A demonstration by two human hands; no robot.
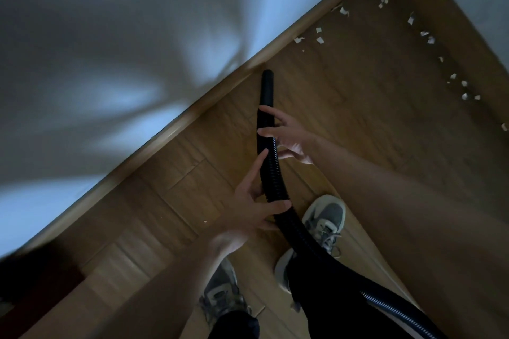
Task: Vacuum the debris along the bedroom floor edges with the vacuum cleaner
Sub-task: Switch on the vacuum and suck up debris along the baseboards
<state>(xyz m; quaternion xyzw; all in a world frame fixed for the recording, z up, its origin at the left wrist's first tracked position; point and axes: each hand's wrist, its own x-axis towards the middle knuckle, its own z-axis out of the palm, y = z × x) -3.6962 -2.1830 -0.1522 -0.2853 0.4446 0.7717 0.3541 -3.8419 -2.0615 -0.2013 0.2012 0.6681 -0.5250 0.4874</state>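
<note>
Both hands are wrapped round a black ribbed vacuum hose (276, 170), one behind the other. The right hand (289, 137) is closed on the hose just behind the smooth nozzle (267, 88), with its fingers curled over the top. The left hand (248, 209) grips further back from the nozzle, thumb laid across the ribs and forefinger stretched along them.

The nozzle is pointed away from the body, its long axis running almost straight ahead. Its tip is held just beside the wooden baseboard (192, 115); whether it touches the plank floor (358, 132) cannot be told.

Debris is seen as torn white paper scraps (319, 40), all ahead and to the right of the nozzle. A nearer cluster lies against the same baseboard beyond the tip, and a second line is strung well to the right of the nozzle along the adjoining wall's edge. None is seen at the tip itself.

Steering is judged to fall to the right hand, the one nearer the nozzle. A push forward along the baseboard seems to be called for next.

Behind the nozzle, grey sneakers (327, 215) are planted on the floor, with the hose trailing back beside the right one.
</note>
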